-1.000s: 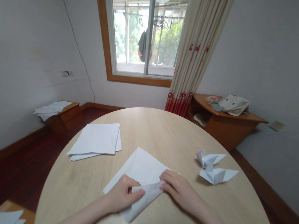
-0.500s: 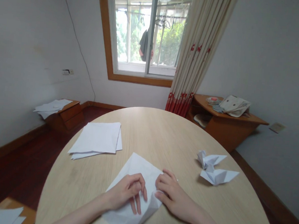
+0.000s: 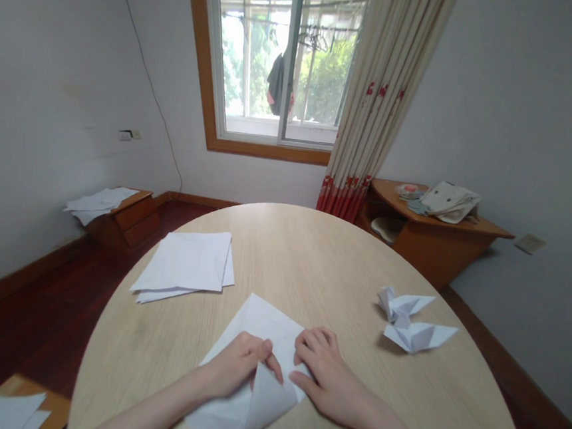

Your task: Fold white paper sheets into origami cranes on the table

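A white sheet of paper (image 3: 265, 323) lies partly folded on the round wooden table (image 3: 312, 257), near its front edge. My left hand (image 3: 237, 364) is closed, pinching a raised fold of this sheet between fingers and thumb. Just to its right, my right hand (image 3: 322, 371) rests on the same sheet with curled fingers pressing the paper down. Both forearms come in from the bottom of the view.
A stack of white sheets (image 3: 186, 266) lies at the table's left. Two folded paper figures (image 3: 410, 319) sit at the right. A low cabinet with papers (image 3: 116, 210) stands left, a wooden corner shelf (image 3: 435, 227) right, a curtain (image 3: 376, 102) by the window.
The near flap of the sheet has been drawn toward me and now stands up in a ridge between my hands. Both hands moved slightly nearer together.
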`<state>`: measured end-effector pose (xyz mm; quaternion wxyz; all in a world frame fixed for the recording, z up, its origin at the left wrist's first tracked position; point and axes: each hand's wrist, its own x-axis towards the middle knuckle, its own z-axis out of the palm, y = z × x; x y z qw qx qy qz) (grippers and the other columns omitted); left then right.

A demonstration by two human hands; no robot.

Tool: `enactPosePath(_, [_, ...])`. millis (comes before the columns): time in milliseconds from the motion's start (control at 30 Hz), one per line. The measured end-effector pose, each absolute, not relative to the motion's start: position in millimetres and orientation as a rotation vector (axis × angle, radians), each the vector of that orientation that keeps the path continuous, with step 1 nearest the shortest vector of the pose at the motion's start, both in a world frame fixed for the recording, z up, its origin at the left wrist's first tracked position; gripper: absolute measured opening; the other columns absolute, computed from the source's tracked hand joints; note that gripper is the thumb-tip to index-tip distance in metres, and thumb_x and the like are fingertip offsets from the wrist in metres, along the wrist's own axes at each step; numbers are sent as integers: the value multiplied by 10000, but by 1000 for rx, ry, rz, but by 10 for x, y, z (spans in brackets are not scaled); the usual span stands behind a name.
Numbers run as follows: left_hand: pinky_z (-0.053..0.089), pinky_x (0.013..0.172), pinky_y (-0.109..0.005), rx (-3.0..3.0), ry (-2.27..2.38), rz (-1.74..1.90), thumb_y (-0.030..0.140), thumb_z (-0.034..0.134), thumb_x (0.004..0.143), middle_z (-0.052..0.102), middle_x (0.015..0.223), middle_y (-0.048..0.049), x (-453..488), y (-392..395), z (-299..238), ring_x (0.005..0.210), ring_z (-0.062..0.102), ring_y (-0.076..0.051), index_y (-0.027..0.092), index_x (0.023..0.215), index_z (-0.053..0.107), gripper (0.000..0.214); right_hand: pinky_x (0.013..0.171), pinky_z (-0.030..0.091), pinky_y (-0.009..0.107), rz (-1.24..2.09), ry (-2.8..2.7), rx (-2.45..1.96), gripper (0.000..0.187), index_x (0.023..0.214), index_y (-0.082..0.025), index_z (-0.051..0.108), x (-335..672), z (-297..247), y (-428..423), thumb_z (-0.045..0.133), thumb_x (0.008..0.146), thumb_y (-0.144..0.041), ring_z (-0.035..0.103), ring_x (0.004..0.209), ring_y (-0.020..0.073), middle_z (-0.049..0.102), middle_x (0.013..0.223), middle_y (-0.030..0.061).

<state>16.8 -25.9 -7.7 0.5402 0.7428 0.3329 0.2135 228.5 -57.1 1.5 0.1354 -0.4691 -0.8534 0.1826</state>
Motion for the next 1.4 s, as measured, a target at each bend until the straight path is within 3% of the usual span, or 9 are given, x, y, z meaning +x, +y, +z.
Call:
enactPosePath(200, [305,545,-228,1656,790,556,689,422,850,604,544,-33,153,-251,-83,526,433,-118,108,717,779,695,913,280,416,472,-2525,-1342,65,832,-205,512,2294,37,-556,558,878,-195,460,941,197,545,936,10])
enactPosePath(300, [227,481,-228,1628,821,513,619,588,786,524,463,1,147,-242,-80,476,328,-92,101,704,779,558,893,285,409,475,-2533,-1368,74,822,-203,499,2323,54,-544,527,881,-167,460,914,194,555,896,2])
enactPosePath(500, [183,447,-228,1645,881,428,502,781,612,525,478,6,146,-211,-97,471,316,-82,103,660,772,401,895,286,422,464,-2504,-1461,104,787,-196,485,2422,88,-505,501,882,-155,466,916,203,560,892,17])
enactPosePath(700, [212,398,-207,1643,855,245,447,804,591,510,425,25,117,-272,52,375,347,-72,141,759,789,349,877,311,393,540,-2489,-1440,129,777,-194,480,2429,89,-472,483,894,-140,465,935,202,539,924,25])
enactPosePath(967, [298,390,-197,1503,845,140,452,809,543,540,440,21,145,-306,60,363,462,-100,121,628,732,350,854,315,347,628,-2495,-1357,137,780,-191,457,2327,54,-533,522,878,-121,457,911,180,524,913,5])
enactPosePath(1100, [241,392,-195,1619,949,241,458,733,659,481,428,44,191,-316,-14,381,376,-75,115,580,683,355,850,312,339,600,-2510,-1347,142,787,-193,454,2326,43,-524,490,889,-101,456,907,171,524,921,2])
enactPosePath(1400, [296,478,-172,1817,1030,359,231,763,646,622,581,44,282,-344,-77,474,418,-71,151,730,714,126,849,321,340,577,-2525,-1335,143,792,-196,463,2323,53,-522,476,892,-94,465,914,175,528,924,6])
